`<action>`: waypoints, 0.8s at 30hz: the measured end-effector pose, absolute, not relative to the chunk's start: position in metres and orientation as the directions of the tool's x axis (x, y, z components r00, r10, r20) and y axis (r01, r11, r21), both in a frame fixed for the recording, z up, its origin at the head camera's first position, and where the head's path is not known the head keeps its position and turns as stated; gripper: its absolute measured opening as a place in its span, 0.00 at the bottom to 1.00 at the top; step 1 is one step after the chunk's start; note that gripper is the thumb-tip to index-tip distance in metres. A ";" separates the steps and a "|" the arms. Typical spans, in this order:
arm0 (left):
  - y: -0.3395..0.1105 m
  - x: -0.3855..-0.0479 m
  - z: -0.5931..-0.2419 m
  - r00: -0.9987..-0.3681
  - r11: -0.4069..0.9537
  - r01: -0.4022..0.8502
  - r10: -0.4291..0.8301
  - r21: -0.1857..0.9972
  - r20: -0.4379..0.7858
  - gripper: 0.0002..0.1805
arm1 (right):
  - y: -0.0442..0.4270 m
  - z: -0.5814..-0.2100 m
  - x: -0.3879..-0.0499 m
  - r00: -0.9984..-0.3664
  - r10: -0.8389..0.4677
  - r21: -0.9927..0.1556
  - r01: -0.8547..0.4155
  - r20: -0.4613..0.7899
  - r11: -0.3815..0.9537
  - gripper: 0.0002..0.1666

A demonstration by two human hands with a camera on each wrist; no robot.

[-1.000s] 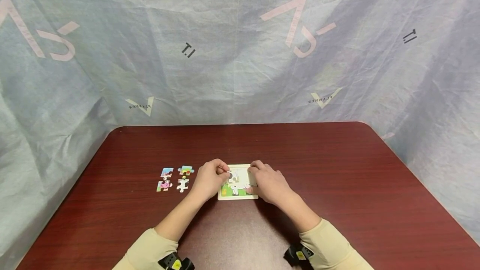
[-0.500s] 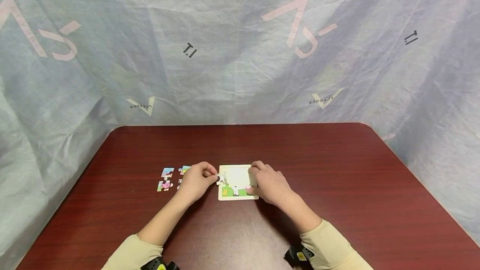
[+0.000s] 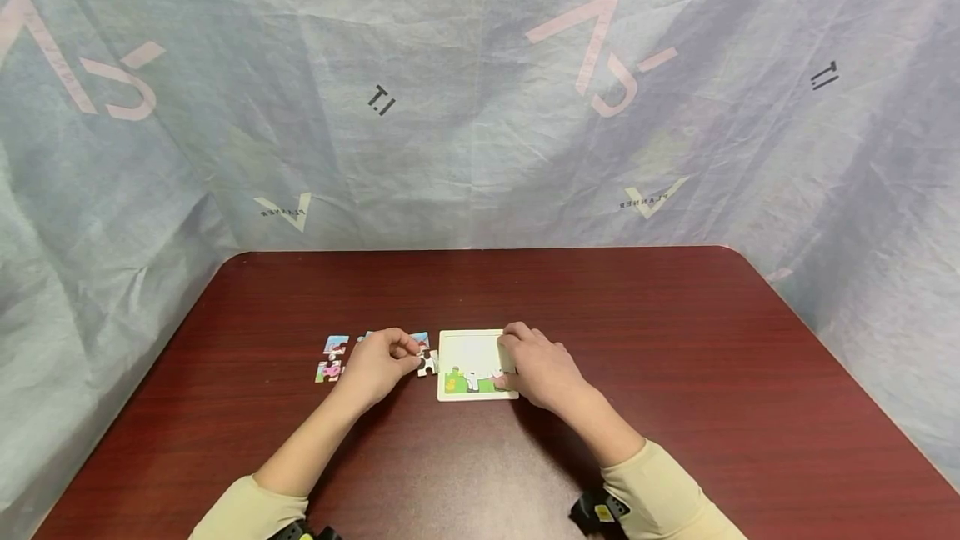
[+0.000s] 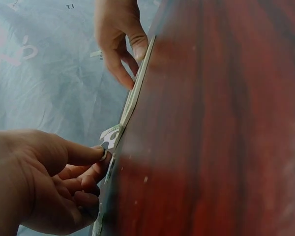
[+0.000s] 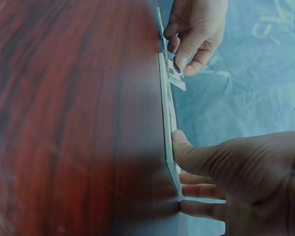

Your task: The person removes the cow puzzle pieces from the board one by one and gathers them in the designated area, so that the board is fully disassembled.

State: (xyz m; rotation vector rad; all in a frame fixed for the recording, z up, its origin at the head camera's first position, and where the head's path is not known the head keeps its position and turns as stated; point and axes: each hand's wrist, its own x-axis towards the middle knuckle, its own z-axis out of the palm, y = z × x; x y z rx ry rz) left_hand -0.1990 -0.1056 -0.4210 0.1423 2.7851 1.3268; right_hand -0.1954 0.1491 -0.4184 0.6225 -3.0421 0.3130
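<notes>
In the head view my left hand (image 3: 381, 367) pinches a black-and-white jigsaw piece (image 3: 427, 362) between thumb and index finger, just left of the wooden puzzle tray (image 3: 477, 397). The left wrist view shows this piece (image 4: 108, 140) tilted close to the tray's edge. Across the tray's right side lies my right hand (image 3: 542, 365), gripping it with the thumb (image 5: 181, 142) on its top and the fingers at its far right edge. Green pieces with animal legs (image 3: 472, 382) fill the tray's near row; pale bare base (image 3: 474, 348) shows behind them.
Two loose jigsaw pieces, one blue (image 3: 336, 345) and one pink (image 3: 330, 371), lie at the left. Another bluish piece (image 3: 421, 339) lies beyond my left fingers, and more is partly hidden behind that hand. A hanging cloth (image 3: 468, 107) stands behind the dark red table (image 3: 600, 298).
My left hand has drawn the black-and-white piece leftward from above the tray to beside it. A bluish piece now shows beyond the fingers. The right hand stays on the tray.
</notes>
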 end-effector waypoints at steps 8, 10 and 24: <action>-0.112 -0.200 -0.417 -0.994 0.680 0.043 0.103 0.732 -0.038 0.03 | 0.148 -0.417 -0.195 -0.920 -0.388 -0.191 -0.391 0.058 0.900 0.32; -0.114 -0.200 -0.416 -0.994 0.693 0.043 0.104 0.720 -0.041 0.03 | 0.148 -0.417 -0.195 -0.920 -0.388 -0.189 -0.392 0.057 0.900 0.31; -0.113 -0.200 -0.418 -0.995 0.746 0.065 0.101 0.663 -0.016 0.03 | 0.151 -0.418 -0.191 -0.889 -0.446 -0.244 -0.458 0.109 0.855 0.24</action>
